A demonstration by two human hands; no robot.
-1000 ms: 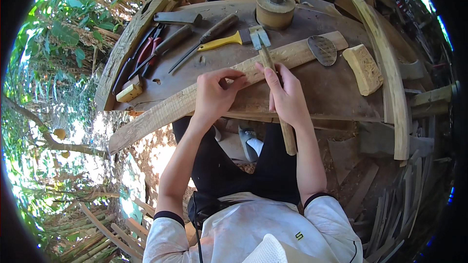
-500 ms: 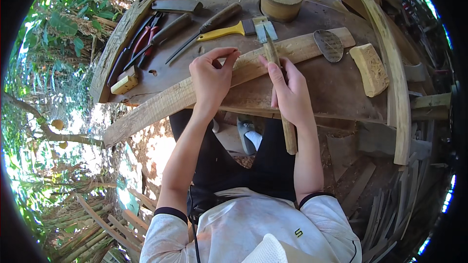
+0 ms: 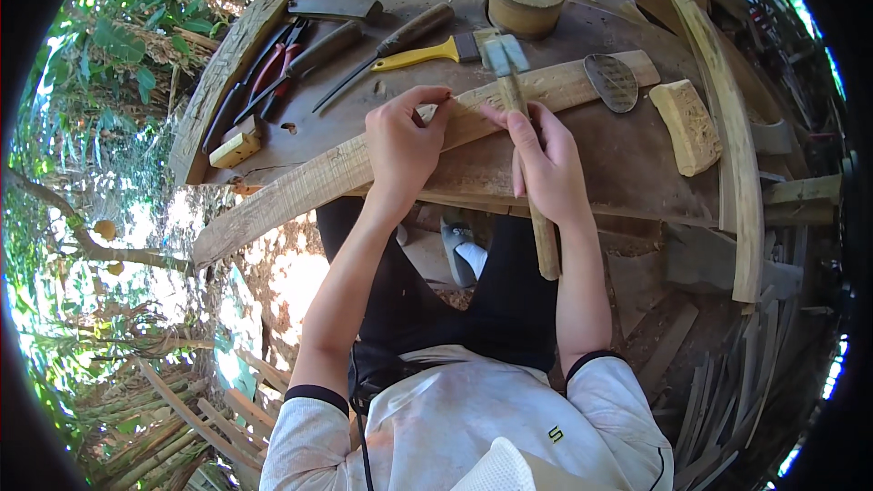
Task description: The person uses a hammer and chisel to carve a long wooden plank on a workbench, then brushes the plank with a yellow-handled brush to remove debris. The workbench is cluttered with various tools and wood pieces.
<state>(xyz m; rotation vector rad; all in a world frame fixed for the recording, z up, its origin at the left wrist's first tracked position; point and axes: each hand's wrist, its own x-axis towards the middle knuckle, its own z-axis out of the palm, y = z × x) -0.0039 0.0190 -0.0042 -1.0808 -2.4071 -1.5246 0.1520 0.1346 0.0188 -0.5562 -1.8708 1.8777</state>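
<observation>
"Any writing near us?"
"A small yellow emblem (image 3: pixel 556 434) on our off-white cloth shirt (image 3: pixel 455 409); no other lettering reads."
"And our hands?"
"Our right hand (image 3: pixel 550 168) clamps a wooden-handled, grey-metal hammer (image 3: pixel 511 91) mid-shaft — likely for balance. Our left hand's (image 3: pixel 400 150) fingertips pinch — on what, unclear — near the long pale wooden plank (image 3: pixel 318 186) slanting across the brown table (image 3: pixel 627 155)."

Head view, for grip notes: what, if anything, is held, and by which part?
Right hand: hammer, partway along its wooden handle. Left hand: cannot tell if anything is held.
</observation>
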